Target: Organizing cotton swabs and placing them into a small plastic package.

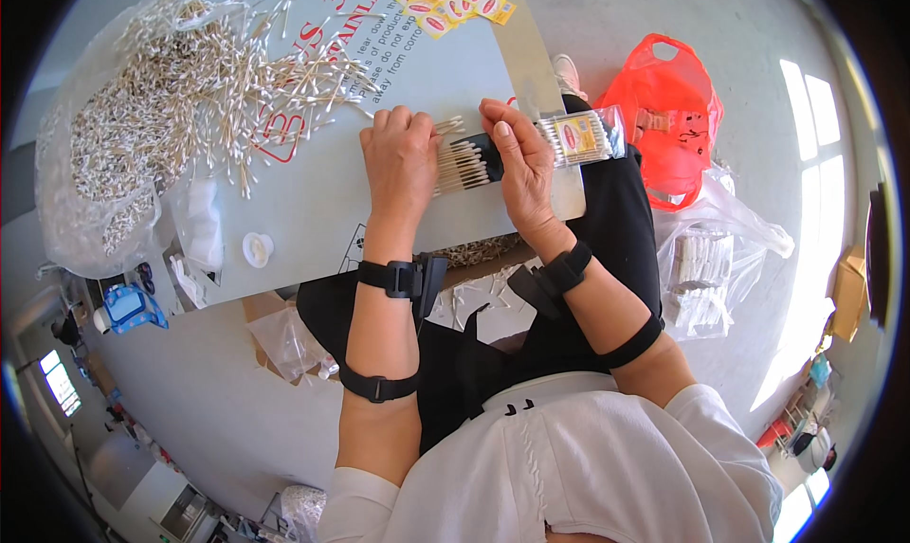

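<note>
My left hand (403, 159) is closed, its fingers curled down over cotton swabs, a few tips poking out beside its knuckles. To its right a neat row of cotton swabs (461, 167) lies side by side against a dark flat piece (485, 154). My right hand (526, 164) is bent around the near end of a clear packet (578, 137) of cotton swabs with a yellow label. The packet reaches past the table edge above my thigh. My right palm hides how the dark piece meets the packet.
A big clear bag (71, 154) spills a heap of loose cotton swabs (161, 107) across the table (303, 230) at left. Yellow label cards (455, 3) lie at the far edge. A small white cup (257, 249) sits near. Right, on the floor, are a red bag (664, 93) and clear bag of packets (701, 268).
</note>
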{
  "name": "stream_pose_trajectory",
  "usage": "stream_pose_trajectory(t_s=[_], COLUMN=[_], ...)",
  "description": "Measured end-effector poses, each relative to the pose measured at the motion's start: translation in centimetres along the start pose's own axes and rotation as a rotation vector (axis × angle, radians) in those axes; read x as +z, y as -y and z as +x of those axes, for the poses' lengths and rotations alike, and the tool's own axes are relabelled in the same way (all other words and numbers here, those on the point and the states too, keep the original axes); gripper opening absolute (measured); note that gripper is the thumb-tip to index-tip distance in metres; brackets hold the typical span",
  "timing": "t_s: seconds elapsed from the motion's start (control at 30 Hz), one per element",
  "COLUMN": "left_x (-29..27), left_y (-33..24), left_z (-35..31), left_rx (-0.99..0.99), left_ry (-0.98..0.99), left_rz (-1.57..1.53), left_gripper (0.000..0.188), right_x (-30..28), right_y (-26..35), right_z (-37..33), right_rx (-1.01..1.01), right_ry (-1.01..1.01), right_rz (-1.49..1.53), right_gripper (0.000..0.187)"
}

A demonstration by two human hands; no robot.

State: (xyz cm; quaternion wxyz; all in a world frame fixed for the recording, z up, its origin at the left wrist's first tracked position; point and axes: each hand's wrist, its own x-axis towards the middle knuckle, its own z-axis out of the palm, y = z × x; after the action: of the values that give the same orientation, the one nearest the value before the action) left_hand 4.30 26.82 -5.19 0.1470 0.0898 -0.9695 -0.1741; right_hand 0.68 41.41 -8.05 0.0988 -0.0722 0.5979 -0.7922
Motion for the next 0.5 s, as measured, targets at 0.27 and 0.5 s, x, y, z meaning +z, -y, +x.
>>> stream_pose_trajectory(t_s=[0.27, 0.5], left_x=[-0.5, 0.9], left_y=[0.1, 0.1], left_z=[-0.2, -1.3], left_rx=[0.105, -0.17], left_ry=[0.06, -0.181], left_rz=[0.027, -0.481], left_gripper=[0.019, 0.035], right_x=[-0.4, 0.1], right_y=[0.0, 0.4], right_z=[0.1, -0.1], right_rx=[-0.008, 0.029], right_ry=[0.007, 0.032], right_rz=[-0.019, 0.054], right_gripper=[0.029, 0.036])
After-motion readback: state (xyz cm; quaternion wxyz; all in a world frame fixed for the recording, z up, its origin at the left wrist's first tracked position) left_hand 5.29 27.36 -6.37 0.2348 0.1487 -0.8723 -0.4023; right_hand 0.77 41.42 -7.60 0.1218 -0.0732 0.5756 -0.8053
